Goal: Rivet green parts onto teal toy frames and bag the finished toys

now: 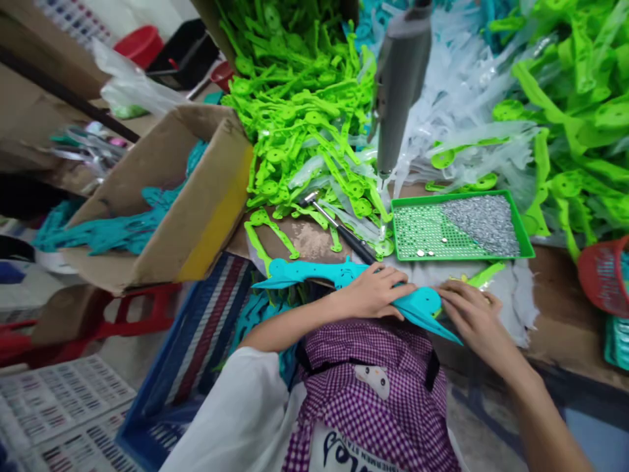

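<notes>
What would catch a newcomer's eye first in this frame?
The huge heap of bright green plastic parts fills the back of the table, with a grey tool hanging over it. Up front, the left hand grips a teal plastic piece while the right hand touches its end, just before a green tray of small metal bits.

Near, bottom centre: white patch (344,452) on purple checked apron (393,413). Small capitals read "…HERMEN STA…", both ends cut off. Large dark script letters above them, partly hidden, not legible.

Near left: printed sheets (59,406) with rows of coloured marks and fine print, too small to read.

Far left: similar sheet (73,16), blurred, unreadable.
</notes>
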### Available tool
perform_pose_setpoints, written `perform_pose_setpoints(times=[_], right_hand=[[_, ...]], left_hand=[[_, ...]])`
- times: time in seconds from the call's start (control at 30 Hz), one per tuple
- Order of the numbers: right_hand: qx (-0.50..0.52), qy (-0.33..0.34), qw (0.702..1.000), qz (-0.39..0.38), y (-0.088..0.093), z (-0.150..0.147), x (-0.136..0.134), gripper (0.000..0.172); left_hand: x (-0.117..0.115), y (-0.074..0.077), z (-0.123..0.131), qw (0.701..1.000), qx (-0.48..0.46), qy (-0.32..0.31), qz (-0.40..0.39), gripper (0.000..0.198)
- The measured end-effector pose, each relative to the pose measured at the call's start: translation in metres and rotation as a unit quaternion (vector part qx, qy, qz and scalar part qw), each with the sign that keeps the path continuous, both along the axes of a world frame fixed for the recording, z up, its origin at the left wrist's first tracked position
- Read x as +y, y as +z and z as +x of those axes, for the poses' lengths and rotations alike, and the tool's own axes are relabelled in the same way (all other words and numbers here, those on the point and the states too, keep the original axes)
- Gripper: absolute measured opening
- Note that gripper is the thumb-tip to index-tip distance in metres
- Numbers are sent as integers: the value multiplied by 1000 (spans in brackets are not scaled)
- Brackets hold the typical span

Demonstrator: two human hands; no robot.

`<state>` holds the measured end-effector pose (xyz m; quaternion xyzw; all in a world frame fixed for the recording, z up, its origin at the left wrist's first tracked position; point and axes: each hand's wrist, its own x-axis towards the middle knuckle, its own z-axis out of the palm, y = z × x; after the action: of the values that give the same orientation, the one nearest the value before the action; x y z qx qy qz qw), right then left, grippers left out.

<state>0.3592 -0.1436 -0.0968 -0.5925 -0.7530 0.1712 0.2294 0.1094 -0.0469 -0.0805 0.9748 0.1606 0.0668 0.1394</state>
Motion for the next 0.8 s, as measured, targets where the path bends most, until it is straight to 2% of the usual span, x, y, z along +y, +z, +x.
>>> perform_pose_setpoints(times=[0.1,0.17,0.2,0.23,0.3,0.33,0.4,0.47,0.63,0.8], right_hand=[[64,-67,995,45,44,-4,18,28],[150,-139,971,120,78,-27,51,35],[194,-125,958,170,92,-43,74,45],[231,-77,950,193,103,-62,100,61],[247,-4,940,235,113,-98,151,83],[246,14,936,251,114,-114,175,87],[236,6,941,242,108,-136,210,80],[229,-7,945,232,98,-147,229,72],[217,-55,939,260,74,-151,238,79],[247,-88,914,309,68,-144,243,81]], left_hand=[[-2,1,5,1000,-13,7,-7,54],[-2,2,5,1000,-16,-2,-10,52],[-2,2,6,1000,-19,-9,-9,51],[-1,1,6,1000,-22,-15,-6,50],[-2,0,10,999,-30,-28,0,49],[-3,0,13,999,-34,-35,1,50],[-7,-2,22,998,-41,-48,-1,51],[-10,-4,33,997,-44,-55,-5,49],[-11,-6,54,999,-33,-16,-10,48],[-9,-6,55,999,-47,-10,-2,57]])
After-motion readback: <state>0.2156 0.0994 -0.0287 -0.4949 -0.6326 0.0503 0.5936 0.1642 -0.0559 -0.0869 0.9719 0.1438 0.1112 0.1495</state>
